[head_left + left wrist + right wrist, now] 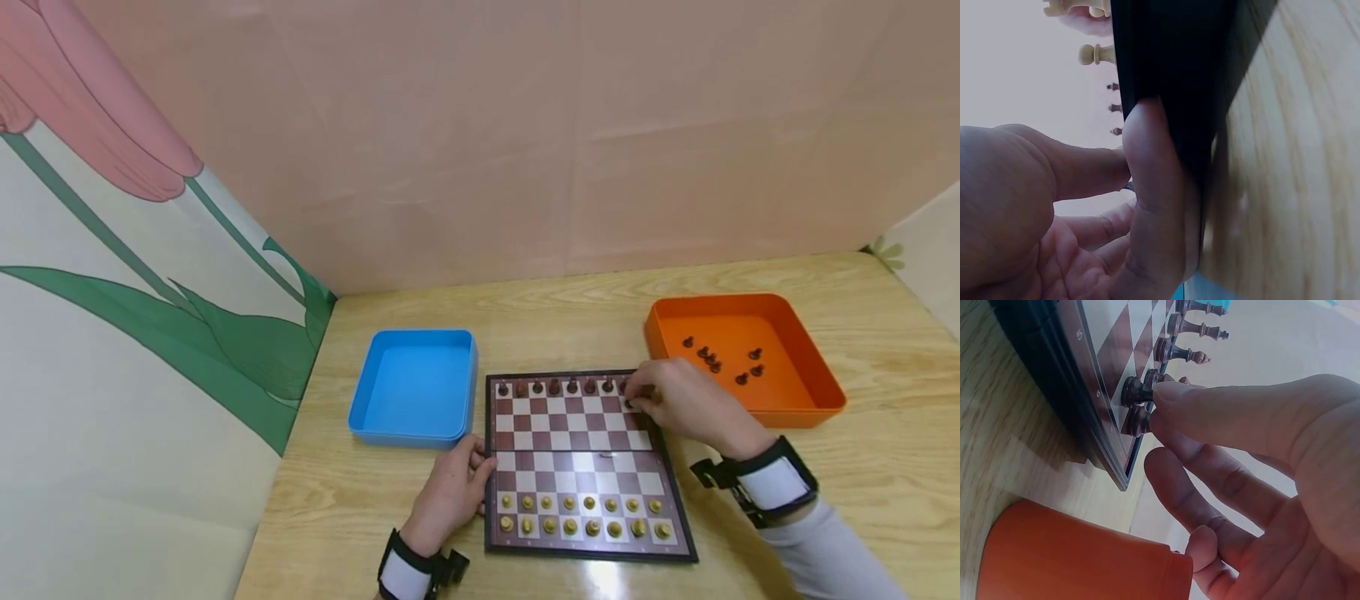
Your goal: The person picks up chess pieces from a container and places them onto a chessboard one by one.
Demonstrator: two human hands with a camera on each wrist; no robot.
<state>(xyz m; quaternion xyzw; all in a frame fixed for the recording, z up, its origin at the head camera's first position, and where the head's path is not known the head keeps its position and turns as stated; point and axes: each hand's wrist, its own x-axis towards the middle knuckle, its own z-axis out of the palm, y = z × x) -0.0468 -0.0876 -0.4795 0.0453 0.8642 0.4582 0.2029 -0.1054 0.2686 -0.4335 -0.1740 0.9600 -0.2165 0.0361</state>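
Observation:
A brown-and-white chessboard [534, 460] lies flat on the table. Dark chess pieces [555, 387] line its far row, and two rows of cream pieces [570, 527] stand along the near side. At the far right corner my right hand [693, 404] pinches a small dark pawn [1136, 392] between thumb and forefinger, its base at a square in front of the back row. My left hand [452, 490] holds the board's left edge, with the thumb at the top rim and fingers [1157, 187] against the dark side.
An orange tray [798, 408] with several dark pawns [712, 362] stands right of the board, close beside my right hand. To the left is a blue tray [412, 387] with nothing in it. A curtain [480, 150] hangs behind the wooden table [892, 467].

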